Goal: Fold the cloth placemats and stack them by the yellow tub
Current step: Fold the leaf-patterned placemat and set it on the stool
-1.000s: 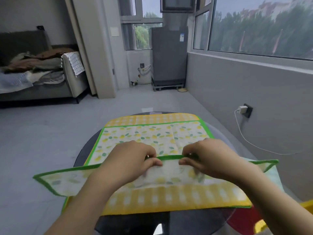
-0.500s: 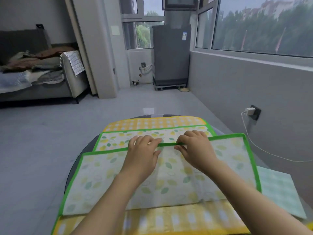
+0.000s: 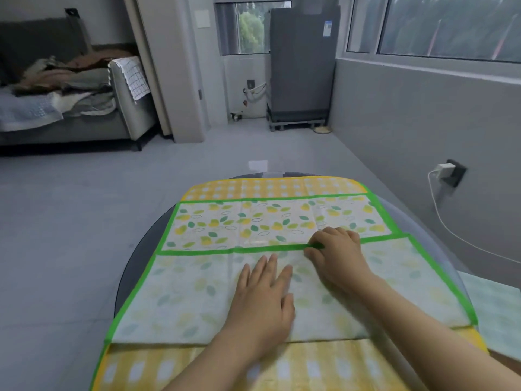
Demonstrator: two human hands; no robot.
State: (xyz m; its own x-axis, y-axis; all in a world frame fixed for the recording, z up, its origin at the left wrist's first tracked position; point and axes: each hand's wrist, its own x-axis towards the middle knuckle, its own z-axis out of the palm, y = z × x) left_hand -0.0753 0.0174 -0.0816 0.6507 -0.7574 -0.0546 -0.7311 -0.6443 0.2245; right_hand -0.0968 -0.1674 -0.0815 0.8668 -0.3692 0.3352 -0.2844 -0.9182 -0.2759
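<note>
We see two bare forearms, no sleeves reaching the wrists. Left hand (image 3: 263, 297) and right hand (image 3: 337, 255), both over the placemat (image 3: 180, 300): no rings, watch, bands or gloves. Nails short, unpainted.

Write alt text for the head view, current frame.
A person folds a leaf-print placemat with a green border on a round dark table: the left hand presses flat on the folded-over half while the right hand pinches its green edge. A yellow checked placemat lies underneath; a grey sofa stands behind.
</note>
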